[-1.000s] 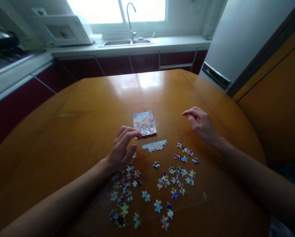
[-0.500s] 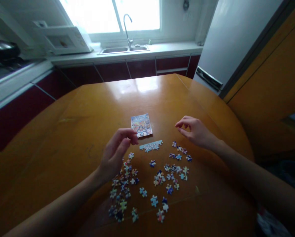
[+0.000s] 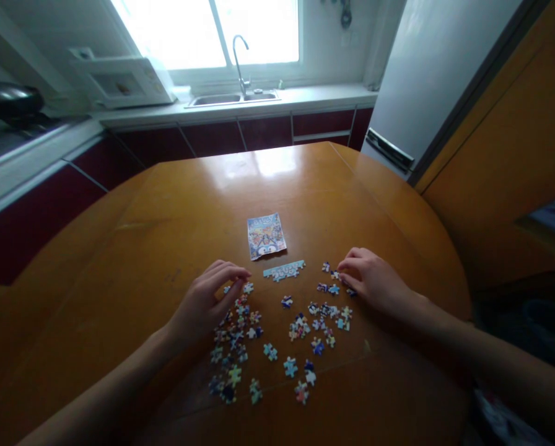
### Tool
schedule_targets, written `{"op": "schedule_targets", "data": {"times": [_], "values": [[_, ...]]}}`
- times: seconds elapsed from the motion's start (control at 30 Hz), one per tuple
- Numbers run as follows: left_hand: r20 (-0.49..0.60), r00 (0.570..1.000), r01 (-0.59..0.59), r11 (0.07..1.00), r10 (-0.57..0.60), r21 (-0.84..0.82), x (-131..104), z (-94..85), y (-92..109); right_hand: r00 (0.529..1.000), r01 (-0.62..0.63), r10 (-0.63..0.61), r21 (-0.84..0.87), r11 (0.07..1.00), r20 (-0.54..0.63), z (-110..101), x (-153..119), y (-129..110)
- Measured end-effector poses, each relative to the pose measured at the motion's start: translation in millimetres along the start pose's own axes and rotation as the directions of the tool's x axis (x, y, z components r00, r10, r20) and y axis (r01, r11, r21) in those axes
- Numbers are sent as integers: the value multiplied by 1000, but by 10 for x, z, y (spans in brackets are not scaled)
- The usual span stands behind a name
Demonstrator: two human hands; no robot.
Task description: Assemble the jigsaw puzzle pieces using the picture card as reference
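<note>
Across a wooden kitchen table point(image 3: 198, 207): loose puzzle pieces point(image 3: 290, 367), a joined strip point(image 3: 284, 271) at their far edge, liable to be knocked astray by a low-sweeping wrist. At work with left hand point(image 3: 206, 296) half open over the leftmost pieces, nothing visible in its curl, and right hand point(image 3: 375, 280) bent to the rightmost, pinch or mere touch hard to tell.

Light: window point(image 3: 259, 31), back, blown white. Glare: table point(image 3: 203, 210), far end. Shade: table's near end, lower right corner, dim. Distortion: edges stretched. Focus: pieces point(image 3: 290, 367) soft, prints indistinct.
</note>
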State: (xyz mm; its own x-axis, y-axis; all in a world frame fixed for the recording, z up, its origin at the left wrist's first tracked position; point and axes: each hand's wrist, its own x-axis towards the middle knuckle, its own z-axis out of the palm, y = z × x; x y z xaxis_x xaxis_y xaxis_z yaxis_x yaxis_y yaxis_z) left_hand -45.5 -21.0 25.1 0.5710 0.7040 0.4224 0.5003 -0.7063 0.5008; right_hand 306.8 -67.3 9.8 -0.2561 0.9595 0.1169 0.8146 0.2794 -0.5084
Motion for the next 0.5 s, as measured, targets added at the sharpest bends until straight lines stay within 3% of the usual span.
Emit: {"op": "schedule_targets", "data": {"times": [0.17,0.33,0.5], "values": [[-26,999,25,1000,-26,-17,-101,30,-2,998,13,-9,-54,998,62,56,171,-56],[-13,1000,4,999,-4,-43,-150,73,-16,995,-22,22,0,1000,101,44,243,-125],[-53,998,-24,998,21,-53,-163,72,-23,1000,-15,16,294,956,-1,69,314,-168]]}}
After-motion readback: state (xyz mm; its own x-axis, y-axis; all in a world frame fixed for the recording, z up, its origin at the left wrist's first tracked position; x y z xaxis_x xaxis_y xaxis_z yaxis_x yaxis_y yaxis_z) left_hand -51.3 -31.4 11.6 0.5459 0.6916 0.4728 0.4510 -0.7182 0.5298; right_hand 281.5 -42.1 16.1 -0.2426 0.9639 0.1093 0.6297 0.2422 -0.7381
